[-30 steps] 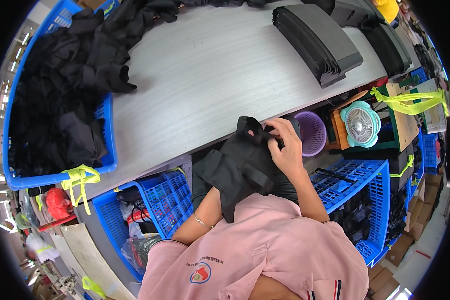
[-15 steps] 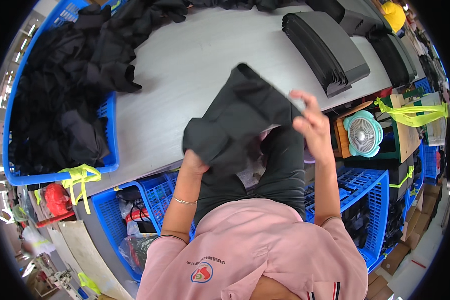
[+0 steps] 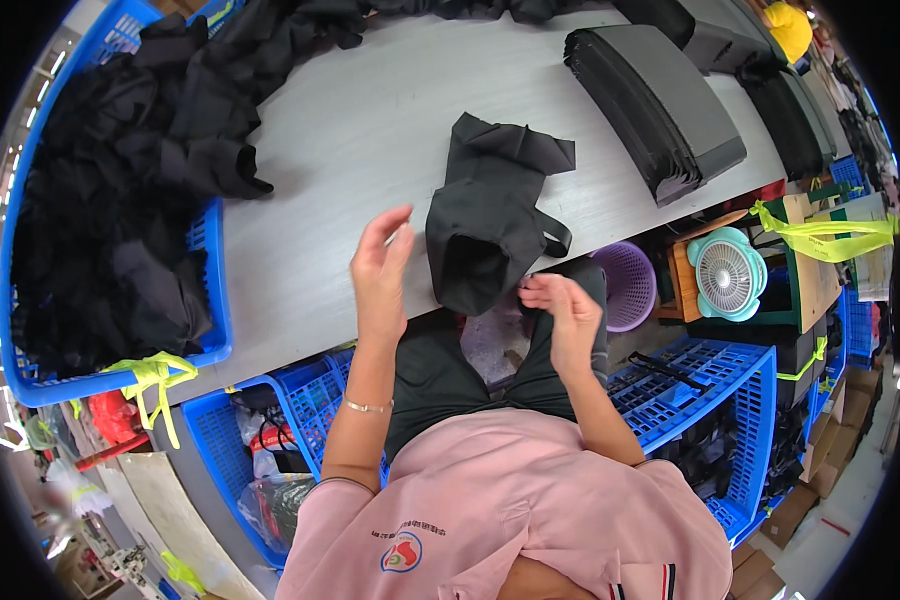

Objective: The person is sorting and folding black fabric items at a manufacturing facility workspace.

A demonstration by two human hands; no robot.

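One black pouch (image 3: 490,220) on table (image 3: 350,150); two hands near.

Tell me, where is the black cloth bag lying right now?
In the head view the black cloth bag lies on the grey table, near its front edge, between the left hand and right hand.

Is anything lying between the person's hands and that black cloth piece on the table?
Nothing visible. The black cloth piece lies on the grey table near its front edge. The left hand is raised just beside it over bare table; the right hand hovers at its near end, open.
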